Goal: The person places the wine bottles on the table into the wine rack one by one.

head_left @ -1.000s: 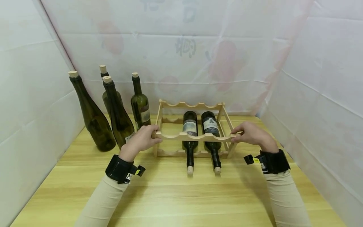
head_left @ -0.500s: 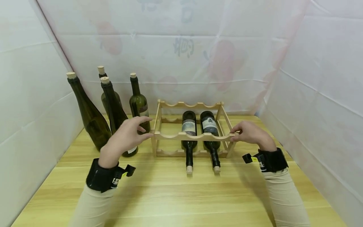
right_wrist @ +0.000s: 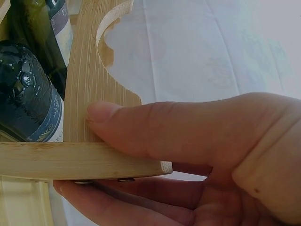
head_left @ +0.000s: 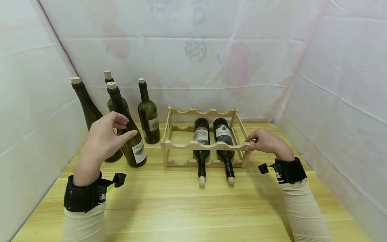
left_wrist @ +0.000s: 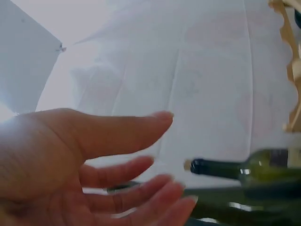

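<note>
My left hand (head_left: 104, 143) is in the air in front of the standing bottles, thumb and fingers apart, holding nothing. Right behind its fingertips stands a dark green wine bottle (head_left: 133, 148) with a white label and a cork. In the right wrist view my right hand (right_wrist: 188, 141) pinches the front right corner of the wooden wine rack (right_wrist: 80, 84), thumb on top and fingers underneath. Two corked wine bottles lie in the rack, necks toward me: one with a pale label (head_left: 201, 136), the other with a white and dark label (head_left: 223, 134).
Three more corked bottles stand at the left: a tall one (head_left: 87, 104) partly behind my left hand, one at the back (head_left: 108, 75) mostly hidden, and a green one (head_left: 148, 117) beside the rack. White cloth walls (head_left: 193, 67) enclose the wooden table (head_left: 193, 208).
My left hand has let go of the rack's front left corner and moved left to the standing bottles. The right hand stays on the rack; the bottles have not moved.
</note>
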Demonstrator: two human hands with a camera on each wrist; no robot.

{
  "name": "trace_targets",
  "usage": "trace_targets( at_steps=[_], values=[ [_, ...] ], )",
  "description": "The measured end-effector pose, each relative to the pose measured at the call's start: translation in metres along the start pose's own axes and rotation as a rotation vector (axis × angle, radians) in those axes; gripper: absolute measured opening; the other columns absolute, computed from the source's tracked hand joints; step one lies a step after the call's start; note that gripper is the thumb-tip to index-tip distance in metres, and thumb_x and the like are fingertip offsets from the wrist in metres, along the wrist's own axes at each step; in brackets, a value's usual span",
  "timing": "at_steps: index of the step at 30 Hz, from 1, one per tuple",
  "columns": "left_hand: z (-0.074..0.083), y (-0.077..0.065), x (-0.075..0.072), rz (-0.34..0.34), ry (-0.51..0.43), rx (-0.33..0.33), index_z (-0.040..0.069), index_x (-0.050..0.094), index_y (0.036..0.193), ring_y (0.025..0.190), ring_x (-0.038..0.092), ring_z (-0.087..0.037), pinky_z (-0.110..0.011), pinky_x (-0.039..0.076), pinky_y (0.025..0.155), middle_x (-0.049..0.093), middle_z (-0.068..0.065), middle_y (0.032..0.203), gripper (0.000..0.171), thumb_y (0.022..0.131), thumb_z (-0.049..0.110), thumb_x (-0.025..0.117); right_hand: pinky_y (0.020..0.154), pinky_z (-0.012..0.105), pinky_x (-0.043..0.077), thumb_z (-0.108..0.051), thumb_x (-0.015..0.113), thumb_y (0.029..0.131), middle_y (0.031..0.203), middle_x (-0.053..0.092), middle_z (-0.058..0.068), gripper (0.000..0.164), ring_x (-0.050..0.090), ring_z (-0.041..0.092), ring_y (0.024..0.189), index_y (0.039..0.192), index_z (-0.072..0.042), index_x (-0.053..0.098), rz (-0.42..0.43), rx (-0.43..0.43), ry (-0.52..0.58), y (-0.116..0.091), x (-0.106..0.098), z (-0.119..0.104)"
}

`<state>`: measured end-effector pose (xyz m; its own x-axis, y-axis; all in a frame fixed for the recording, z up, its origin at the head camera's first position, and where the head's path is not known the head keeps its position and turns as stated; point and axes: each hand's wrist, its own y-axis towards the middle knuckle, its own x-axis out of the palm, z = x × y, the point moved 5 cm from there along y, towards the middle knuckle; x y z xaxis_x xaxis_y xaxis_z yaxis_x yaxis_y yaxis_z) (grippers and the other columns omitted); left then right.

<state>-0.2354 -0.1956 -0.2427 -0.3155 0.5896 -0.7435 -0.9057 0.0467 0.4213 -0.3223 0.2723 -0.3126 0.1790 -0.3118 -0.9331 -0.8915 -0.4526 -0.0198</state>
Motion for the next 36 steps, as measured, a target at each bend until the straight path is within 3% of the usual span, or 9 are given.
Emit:
trace_targets(
  at_steps=[4, 8, 11, 17, 23, 28, 31, 36],
  values=[
    [-0.02, 0.006, -0.004, -0.016, 0.036, -0.126, -0.008, 0.043, 0.126, 0.106, 0.046, -0.041, -0.056, 0.041, 0.088, 0.048, -0.027, 0.118, 0.069, 0.084, 0.04, 0.071, 0.059, 0.031, 0.04, -0.018, 0.074, 0.082, 0.083, 0.069, -0.001, 0.019, 0.05, 0.015, 0.065, 0.097, -0.007, 0.075, -0.002, 0.003, -0.006, 0.0, 0.0, 0.0],
    [-0.035, 0.015, -0.004, -0.052, 0.032, -0.169, -0.007, 0.022, 0.145, 0.115, 0.04, -0.045, -0.061, 0.037, 0.092, 0.039, -0.032, 0.132, 0.098, 0.082, 0.053, 0.067, 0.058, 0.031, 0.04, -0.017, 0.074, 0.081, 0.082, 0.069, -0.002, 0.018, 0.05, 0.015, 0.065, 0.097, -0.007, 0.075, 0.0, -0.004, -0.003, 0.001, -0.002, -0.001],
    [-0.042, 0.023, 0.0, -0.095, 0.016, -0.183, -0.003, 0.012, 0.15, 0.12, 0.038, -0.047, -0.063, 0.036, 0.093, 0.036, -0.031, 0.139, 0.109, 0.079, 0.061, 0.065, 0.057, 0.031, 0.039, -0.017, 0.074, 0.081, 0.081, 0.069, -0.002, 0.018, 0.049, 0.016, 0.064, 0.096, -0.007, 0.075, 0.001, -0.015, 0.001, 0.001, -0.004, -0.001],
    [-0.055, 0.037, 0.014, -0.152, -0.027, -0.195, 0.001, 0.014, 0.151, 0.121, 0.038, -0.049, -0.064, 0.037, 0.092, 0.036, -0.031, 0.14, 0.109, 0.078, 0.063, 0.065, 0.055, 0.031, 0.036, -0.016, 0.075, 0.081, 0.079, 0.068, -0.001, 0.017, 0.045, 0.016, 0.061, 0.095, -0.007, 0.075, 0.0, 0.002, 0.008, 0.001, -0.007, 0.002],
    [-0.064, 0.04, 0.019, -0.185, -0.034, -0.199, 0.001, 0.027, 0.146, 0.121, 0.039, -0.048, -0.064, 0.036, 0.093, 0.042, -0.028, 0.136, 0.102, 0.077, 0.067, 0.063, 0.055, 0.031, 0.036, -0.018, 0.075, 0.081, 0.078, 0.068, -0.002, 0.017, 0.045, 0.015, 0.061, 0.095, -0.008, 0.075, -0.002, 0.001, 0.005, 0.001, -0.006, 0.001],
    [-0.067, 0.04, 0.019, -0.193, -0.034, -0.206, 0.001, 0.03, 0.147, 0.123, 0.037, -0.047, -0.064, 0.036, 0.093, 0.042, -0.029, 0.137, 0.104, 0.075, 0.069, 0.063, 0.056, 0.031, 0.037, -0.019, 0.074, 0.082, 0.079, 0.068, -0.003, 0.017, 0.046, 0.015, 0.062, 0.095, -0.008, 0.075, -0.008, 0.001, 0.001, 0.001, -0.007, 0.0],
    [-0.067, 0.041, 0.019, -0.175, -0.037, -0.192, 0.003, 0.04, 0.138, 0.12, 0.041, -0.045, -0.063, 0.039, 0.091, 0.048, -0.027, 0.131, 0.092, 0.076, 0.067, 0.064, 0.056, 0.031, 0.037, -0.019, 0.075, 0.081, 0.079, 0.068, -0.003, 0.016, 0.047, 0.015, 0.063, 0.094, -0.009, 0.075, -0.004, 0.003, -0.006, 0.002, -0.007, 0.0],
    [-0.065, 0.04, 0.019, -0.174, -0.003, -0.197, -0.002, 0.043, 0.133, 0.114, 0.045, -0.046, -0.062, 0.041, 0.087, 0.051, -0.028, 0.124, 0.09, 0.076, 0.064, 0.066, 0.057, 0.031, 0.038, -0.02, 0.075, 0.081, 0.079, 0.069, -0.004, 0.016, 0.048, 0.016, 0.064, 0.094, -0.01, 0.076, -0.009, -0.004, 0.001, 0.002, -0.003, 0.002]
  ],
)
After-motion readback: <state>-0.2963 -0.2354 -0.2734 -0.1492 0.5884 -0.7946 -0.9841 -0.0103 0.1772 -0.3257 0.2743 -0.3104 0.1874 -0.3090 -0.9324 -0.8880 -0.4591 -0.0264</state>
